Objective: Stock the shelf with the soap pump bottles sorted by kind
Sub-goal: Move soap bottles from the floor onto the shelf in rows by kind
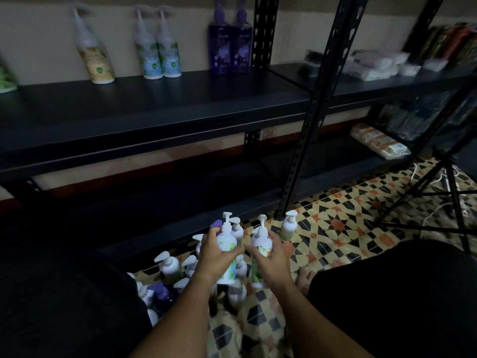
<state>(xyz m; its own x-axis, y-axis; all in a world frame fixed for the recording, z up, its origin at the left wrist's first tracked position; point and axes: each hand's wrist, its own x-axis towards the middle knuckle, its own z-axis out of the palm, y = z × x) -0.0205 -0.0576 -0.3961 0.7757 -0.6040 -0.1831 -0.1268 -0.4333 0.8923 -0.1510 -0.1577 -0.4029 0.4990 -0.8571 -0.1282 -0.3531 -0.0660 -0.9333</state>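
Head view: my left hand [215, 250] grips a white pump bottle [227, 254], my right hand [268, 257] grips a green-label bottle [259, 250]; both bottles upright, above the floor cluster. The shelf [154, 104] lies ahead and above; matching bottles stand along its back edge.

On the shelf [154, 104] I counted two purple bottles [229, 45] side by side, two blue-labelled white bottles [158, 51] touching each other, one yellow-labelled bottle [96, 54], and part of one green-labelled bottle [6, 77] at the left edge. I held two white pump bottles: one in my left hand [215, 250], one in my right hand [271, 257]. One green-labelled pump bottle [289, 226] stood alone on the tiled floor [335, 233]. The floor cluster [170, 277] held at least one purple bottle; the white ones there overlapped too much to count surely.
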